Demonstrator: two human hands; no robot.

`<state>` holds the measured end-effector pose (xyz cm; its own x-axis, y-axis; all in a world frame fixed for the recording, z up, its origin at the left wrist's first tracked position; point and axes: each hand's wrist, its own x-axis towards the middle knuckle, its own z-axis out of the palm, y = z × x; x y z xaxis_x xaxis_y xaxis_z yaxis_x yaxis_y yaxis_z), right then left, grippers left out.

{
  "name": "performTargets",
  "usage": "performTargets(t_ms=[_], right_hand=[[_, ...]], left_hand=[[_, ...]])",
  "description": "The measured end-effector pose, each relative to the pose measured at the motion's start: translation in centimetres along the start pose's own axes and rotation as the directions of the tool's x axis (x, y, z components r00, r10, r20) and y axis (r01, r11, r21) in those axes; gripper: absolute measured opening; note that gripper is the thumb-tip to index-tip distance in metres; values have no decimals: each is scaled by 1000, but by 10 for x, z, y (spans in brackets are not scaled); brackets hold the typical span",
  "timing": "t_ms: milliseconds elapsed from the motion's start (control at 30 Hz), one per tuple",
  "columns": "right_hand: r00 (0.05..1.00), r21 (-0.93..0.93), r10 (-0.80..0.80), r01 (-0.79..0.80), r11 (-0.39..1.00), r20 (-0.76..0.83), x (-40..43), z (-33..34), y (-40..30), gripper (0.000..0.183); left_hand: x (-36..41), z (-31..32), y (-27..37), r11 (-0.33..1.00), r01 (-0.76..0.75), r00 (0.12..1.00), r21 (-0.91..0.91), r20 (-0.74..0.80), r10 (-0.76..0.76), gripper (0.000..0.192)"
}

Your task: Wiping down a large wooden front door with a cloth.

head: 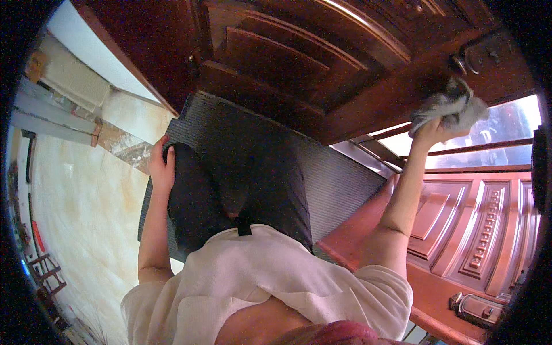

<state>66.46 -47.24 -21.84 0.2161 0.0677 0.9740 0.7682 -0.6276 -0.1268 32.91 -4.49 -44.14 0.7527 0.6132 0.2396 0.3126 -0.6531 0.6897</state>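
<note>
A bunched grey cloth (450,108) is in my right hand (433,133), out at the end of my stretched arm. The cloth sits at the edge of a dark brown panelled wooden door (366,95), below its metal handle (465,64); whether it touches the wood I cannot tell. My left hand (163,166) rests on the outer side of my dark trouser leg (189,185), its thumb and fingers apart, holding nothing.
A ribbed dark grey mat (340,185) lies under me. On the right stands a reddish panelled door leaf (465,228) with a lock plate (478,308). Pale marbled floor (90,194) stretches to the left, where a dark wooden rack (47,271) stands.
</note>
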Motion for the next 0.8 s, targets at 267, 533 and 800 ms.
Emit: performTargets(t_ms=[267,533,800], right_hand=[[534,-90,-432,697,711,727,6,94,-7,60],[368,215,-661,747,629,654,29,212,-80,65],[42,36,-751,995,88,659,31,359,-256,51]], left_hand=[[2,4,4,1000,3,998,-31,-59,-4,34],[0,6,6,994,7,998,-109,-56,-13,37],[2,2,4,991,7,999,-136,-30,-12,40]])
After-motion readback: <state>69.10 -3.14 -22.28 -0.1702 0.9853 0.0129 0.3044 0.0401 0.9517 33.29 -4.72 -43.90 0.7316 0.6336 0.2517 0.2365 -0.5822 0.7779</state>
